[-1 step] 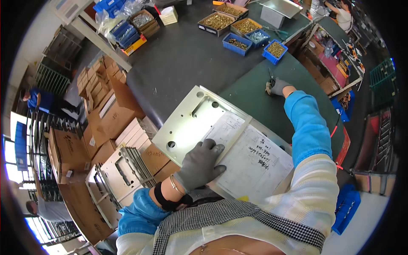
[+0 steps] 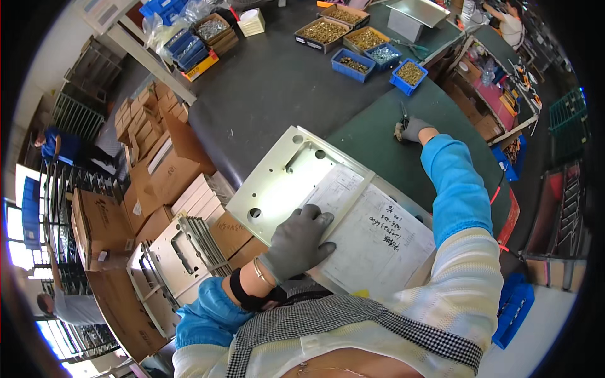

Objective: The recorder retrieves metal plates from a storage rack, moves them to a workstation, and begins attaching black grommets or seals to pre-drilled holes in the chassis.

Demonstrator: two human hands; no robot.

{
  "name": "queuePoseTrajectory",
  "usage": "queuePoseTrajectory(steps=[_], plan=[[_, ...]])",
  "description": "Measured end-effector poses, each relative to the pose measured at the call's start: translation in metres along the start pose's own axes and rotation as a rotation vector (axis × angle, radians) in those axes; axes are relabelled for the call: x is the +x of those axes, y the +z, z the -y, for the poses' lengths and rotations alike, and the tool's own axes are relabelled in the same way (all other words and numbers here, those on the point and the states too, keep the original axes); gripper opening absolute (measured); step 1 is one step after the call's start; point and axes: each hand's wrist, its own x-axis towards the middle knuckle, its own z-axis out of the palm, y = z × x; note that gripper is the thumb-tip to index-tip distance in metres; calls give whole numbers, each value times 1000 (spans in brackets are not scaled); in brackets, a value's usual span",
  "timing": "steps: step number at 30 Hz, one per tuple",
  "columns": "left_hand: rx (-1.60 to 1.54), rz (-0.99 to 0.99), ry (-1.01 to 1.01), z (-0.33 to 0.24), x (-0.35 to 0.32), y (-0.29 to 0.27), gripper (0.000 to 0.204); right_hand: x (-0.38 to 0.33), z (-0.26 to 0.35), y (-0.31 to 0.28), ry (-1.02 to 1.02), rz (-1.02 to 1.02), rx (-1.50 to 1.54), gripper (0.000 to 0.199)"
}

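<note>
A stack of pale metal panels point(image 2: 283, 183) with round holes lies tilted on the table edge before me. A sheet of paper with handwriting point(image 2: 378, 236) rests on it, under a light strap point(image 2: 348, 205). My left hand point(image 2: 299, 242), in a grey glove, lies on the panel and the paper's edge, fingers spread. Out to the right, above the green mat, my right hand point(image 2: 416, 129), also gloved, is closed round a small dark pair of pliers point(image 2: 404, 113), jaws pointing away from me. Its fingertips are partly hidden.
Blue bins point(image 2: 408, 77) and cardboard trays of small metal parts point(image 2: 321, 33) stand at the far side. More metal panels point(image 2: 179, 252) stand on edge at the left, beside cardboard boxes point(image 2: 170, 170). Other people point(image 2: 53, 145) are farther off.
</note>
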Motion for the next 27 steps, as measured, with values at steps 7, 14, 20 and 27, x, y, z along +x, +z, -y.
queuePoseTrajectory(steps=[7,14,20,27], plan=[[46,-118,0,2,-1,12,57,-41,43,-17,123,66,-294,30],[52,105,-66,-4,0,-11,72,-131,73,-76,-231,-14,613,30],[7,27,70,21,0,2,50,-258,125,-26,-50,369,1133,24],[13,-258,288,34,11,29,46,-257,139,45,-46,372,769,15]])
